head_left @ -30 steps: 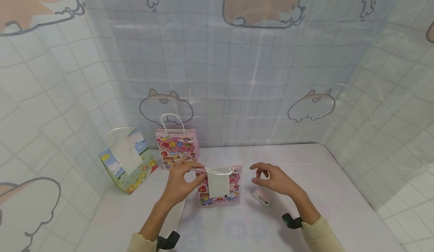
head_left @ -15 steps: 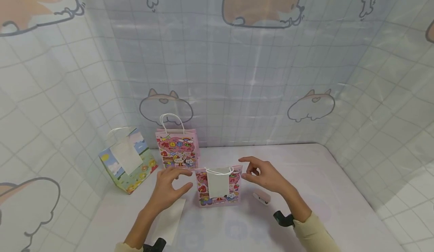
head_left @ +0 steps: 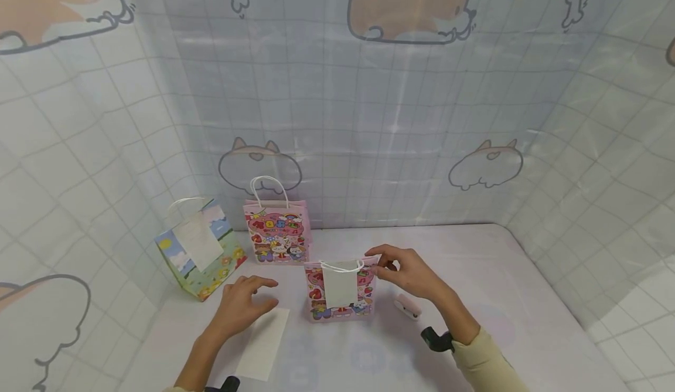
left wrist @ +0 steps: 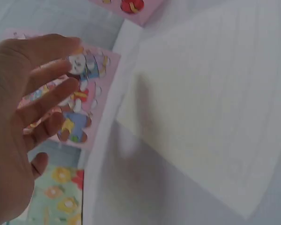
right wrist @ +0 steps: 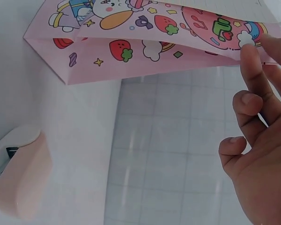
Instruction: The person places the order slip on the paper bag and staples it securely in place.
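A pink cartoon-print gift bag stands upright mid-table, a white lined paper on its front and its white cord handles hanging over the paper. My right hand pinches the bag's top right corner between thumb and index finger; the right wrist view shows the other fingers loosely bent. My left hand is apart from the bag, fingers spread and holding nothing. It hovers by a loose white sheet of paper, which shows larger in the left wrist view.
A light pink stapler lies right of the bag, below my right hand. Behind stand another pink gift bag and, at the left, a leaning green and blue bag with paper on its front. A patterned curtain encloses the table.
My left hand has let go of the bag's top left corner and moved left and down toward the loose sheet. My right hand has come left onto the top right corner.
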Action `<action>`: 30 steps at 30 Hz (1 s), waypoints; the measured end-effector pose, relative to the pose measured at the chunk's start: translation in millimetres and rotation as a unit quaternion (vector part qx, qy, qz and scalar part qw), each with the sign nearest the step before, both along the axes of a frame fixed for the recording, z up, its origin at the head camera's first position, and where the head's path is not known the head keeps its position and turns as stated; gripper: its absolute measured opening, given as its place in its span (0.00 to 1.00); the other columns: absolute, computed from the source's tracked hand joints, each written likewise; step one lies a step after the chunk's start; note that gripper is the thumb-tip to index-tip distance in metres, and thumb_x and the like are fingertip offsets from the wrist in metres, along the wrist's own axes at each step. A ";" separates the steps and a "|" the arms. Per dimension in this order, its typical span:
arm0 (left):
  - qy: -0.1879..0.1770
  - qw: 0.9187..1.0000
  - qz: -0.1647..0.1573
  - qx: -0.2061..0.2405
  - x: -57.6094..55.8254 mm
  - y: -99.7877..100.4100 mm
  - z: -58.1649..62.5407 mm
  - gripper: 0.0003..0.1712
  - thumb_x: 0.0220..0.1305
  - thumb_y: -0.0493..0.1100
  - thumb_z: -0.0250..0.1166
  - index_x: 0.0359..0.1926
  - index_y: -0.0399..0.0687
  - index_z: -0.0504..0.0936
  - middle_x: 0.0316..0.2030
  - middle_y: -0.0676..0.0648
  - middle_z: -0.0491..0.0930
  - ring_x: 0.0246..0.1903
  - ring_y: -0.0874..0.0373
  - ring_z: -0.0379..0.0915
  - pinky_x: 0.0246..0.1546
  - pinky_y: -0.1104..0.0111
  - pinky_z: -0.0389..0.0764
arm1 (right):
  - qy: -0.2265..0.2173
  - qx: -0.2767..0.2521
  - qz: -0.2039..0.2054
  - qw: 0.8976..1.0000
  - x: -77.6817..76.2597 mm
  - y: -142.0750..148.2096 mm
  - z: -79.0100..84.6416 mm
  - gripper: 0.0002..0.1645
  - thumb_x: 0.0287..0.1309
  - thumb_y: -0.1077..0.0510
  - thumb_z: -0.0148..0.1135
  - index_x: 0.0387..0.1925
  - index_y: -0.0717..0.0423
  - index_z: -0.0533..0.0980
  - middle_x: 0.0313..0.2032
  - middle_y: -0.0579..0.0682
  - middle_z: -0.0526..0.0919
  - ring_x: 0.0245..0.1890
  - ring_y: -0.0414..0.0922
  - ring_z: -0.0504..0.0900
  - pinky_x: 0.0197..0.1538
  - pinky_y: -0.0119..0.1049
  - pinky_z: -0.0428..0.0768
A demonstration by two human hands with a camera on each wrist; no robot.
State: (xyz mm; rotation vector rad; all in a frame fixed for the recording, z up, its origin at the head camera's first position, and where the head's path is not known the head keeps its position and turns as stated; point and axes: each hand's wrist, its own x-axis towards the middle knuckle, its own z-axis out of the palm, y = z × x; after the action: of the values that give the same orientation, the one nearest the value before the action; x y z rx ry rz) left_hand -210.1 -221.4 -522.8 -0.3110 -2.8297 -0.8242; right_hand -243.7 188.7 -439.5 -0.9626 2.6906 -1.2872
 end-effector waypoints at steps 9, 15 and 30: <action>-0.073 0.996 0.003 -0.056 -2.2 -13.7 -16.5 0.20 0.51 0.54 0.78 0.47 0.62 0.87 0.49 0.53 0.83 0.50 0.49 0.72 0.47 0.46 0.64 | 0.007 0.000 -0.001 1.000 0.6 -0.9 1.0 0.09 0.68 0.49 0.64 0.49 0.36 0.80 0.29 0.38 0.81 0.30 0.39 0.77 0.34 0.38 0.73; -0.092 0.993 -0.003 -0.075 -3.4 -16.3 -24.3 0.20 0.51 0.55 0.78 0.47 0.64 0.87 0.50 0.54 0.80 0.53 0.49 0.70 0.48 0.43 0.64 | 0.030 -0.004 -0.010 0.999 -0.8 1.3 0.7 0.10 0.69 0.51 0.63 0.49 0.39 0.81 0.28 0.39 0.83 0.28 0.39 0.76 0.32 0.33 0.72; -0.104 0.992 0.000 -0.074 -5.7 -17.2 -30.8 0.17 0.49 0.56 0.79 0.42 0.71 0.86 0.49 0.57 0.78 0.54 0.50 0.69 0.50 0.43 0.64 | 0.087 -0.019 -0.076 0.993 -14.7 23.0 -8.6 0.08 0.68 0.51 0.64 0.47 0.41 0.82 0.29 0.37 0.85 0.26 0.37 0.75 0.28 0.32 0.72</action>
State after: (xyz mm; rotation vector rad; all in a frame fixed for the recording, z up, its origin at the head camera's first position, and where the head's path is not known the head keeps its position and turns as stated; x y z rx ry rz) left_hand -215.7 -238.6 -553.6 -0.2594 -3.0932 -0.6833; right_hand -258.4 211.7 -448.1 -0.9312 2.9334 -1.3421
